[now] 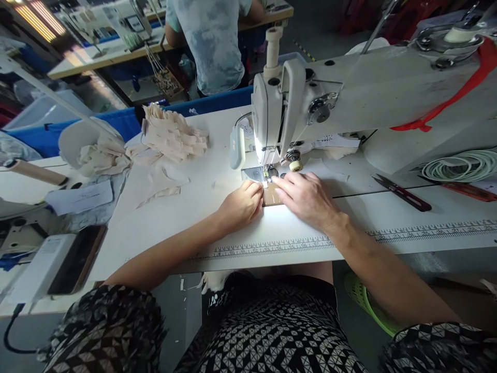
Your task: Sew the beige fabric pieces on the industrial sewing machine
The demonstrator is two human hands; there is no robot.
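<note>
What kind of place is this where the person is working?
Most likely a garment sewing workshop. Both hands, left hand and right hand, press a small fabric piece under an industrial sewing machine. A pile of cut fabric pieces lies nearby, and another person sits at a further table.

Cream, white and tan at the bench

The sewing machine (349, 98) is off-white, the fabric pieces (173, 135) cream, the small piece (272, 196) tan, the snips (404, 192) dark red-black, the ribbon (458, 93) red, the clothing (279, 331) black-and-white geometric.
</note>
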